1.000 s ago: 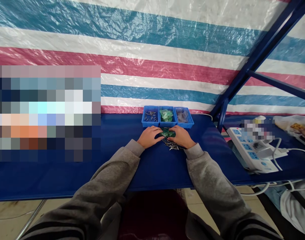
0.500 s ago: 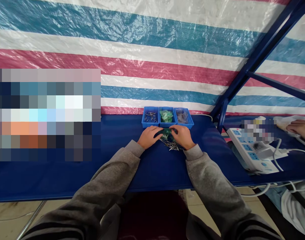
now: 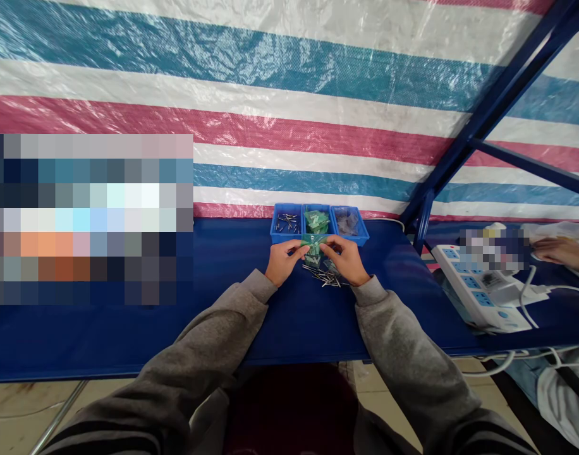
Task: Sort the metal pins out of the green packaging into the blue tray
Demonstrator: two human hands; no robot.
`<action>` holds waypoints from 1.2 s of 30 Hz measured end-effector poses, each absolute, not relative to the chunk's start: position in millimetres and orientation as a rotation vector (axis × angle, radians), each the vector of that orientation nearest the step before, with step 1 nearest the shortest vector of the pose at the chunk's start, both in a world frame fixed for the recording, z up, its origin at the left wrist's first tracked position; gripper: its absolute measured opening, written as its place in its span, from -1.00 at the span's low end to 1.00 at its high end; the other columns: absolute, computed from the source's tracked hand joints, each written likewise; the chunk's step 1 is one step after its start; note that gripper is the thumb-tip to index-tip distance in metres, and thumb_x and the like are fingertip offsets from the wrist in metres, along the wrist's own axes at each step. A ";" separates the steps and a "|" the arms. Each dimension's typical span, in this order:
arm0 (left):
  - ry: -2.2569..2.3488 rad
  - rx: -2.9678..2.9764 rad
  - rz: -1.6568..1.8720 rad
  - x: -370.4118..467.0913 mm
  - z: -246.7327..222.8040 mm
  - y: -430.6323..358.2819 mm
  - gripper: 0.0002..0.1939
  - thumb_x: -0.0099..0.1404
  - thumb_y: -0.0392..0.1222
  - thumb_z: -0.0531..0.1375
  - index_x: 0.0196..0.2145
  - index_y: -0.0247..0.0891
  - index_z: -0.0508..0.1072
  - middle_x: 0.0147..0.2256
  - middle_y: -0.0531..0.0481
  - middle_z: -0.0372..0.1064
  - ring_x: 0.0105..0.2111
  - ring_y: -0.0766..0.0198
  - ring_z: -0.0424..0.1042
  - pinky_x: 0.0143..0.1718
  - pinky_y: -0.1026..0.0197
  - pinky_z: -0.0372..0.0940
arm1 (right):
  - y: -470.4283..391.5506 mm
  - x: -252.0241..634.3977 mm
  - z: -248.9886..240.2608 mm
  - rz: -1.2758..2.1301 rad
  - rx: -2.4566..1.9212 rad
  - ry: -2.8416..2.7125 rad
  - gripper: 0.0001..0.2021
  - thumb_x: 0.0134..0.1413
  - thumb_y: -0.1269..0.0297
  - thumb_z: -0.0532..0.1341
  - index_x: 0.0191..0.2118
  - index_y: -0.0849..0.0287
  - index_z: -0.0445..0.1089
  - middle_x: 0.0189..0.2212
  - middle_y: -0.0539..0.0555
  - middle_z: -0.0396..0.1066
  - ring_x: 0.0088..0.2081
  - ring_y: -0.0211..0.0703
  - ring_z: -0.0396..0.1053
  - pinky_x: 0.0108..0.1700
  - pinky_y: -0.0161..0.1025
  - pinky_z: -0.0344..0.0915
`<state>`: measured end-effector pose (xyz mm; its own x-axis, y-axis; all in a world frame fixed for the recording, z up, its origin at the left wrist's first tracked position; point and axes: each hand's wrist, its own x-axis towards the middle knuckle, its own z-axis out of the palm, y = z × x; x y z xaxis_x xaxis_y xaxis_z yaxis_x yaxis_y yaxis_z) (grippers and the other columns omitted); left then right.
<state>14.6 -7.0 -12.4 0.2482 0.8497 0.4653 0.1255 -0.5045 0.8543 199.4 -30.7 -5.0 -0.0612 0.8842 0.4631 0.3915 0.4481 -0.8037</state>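
Note:
Between my left hand (image 3: 284, 261) and my right hand (image 3: 347, 258) is a small green plastic bag (image 3: 313, 241), pinched at its two sides by thumbs and fingers. Just below my fingertips, loose thin metal pins (image 3: 328, 276) lie in a heap on the blue table, with more small bags (image 3: 312, 260) beside them. Beyond my hands three blue bins stand in a row. The left bin (image 3: 280, 239) has similar metal pins in it, the middle one holds green bags (image 3: 316, 220), and the right one holds clear bags (image 3: 347, 223).
To the right lies a white power strip (image 3: 474, 287) with a plugged-in adapter and cables. Another person's hand (image 3: 562, 253) is at the far right. A blue metal frame (image 3: 425, 218) rises beside the table, and a striped tarp (image 3: 318, 133) hangs behind. The left side is pixelated.
My hands have drawn closer together and lifted the green bag slightly, now held up between the fingertips. The other person's hand at the right has moved left.

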 end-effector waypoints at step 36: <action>0.765 1.482 1.208 14.0 -8.5 -2.0 -0.64 0.13 0.00 0.33 -0.26 -0.27 0.34 -0.51 0.09 0.38 -0.53 0.33 0.40 -0.44 0.27 0.35 | -36.0 199.0 -3.0 0.400 -0.933 -1.830 -0.70 0.24 0.31 0.06 0.03 0.03 0.39 -0.14 0.13 0.42 -0.18 -0.10 0.41 -0.21 -0.16 0.44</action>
<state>14.0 -2.0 -8.5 0.2917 0.9107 0.2924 -0.1250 -0.2668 0.9556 199.0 -36.0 -3.0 -0.2007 0.7498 0.6305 0.4187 0.6475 -0.6367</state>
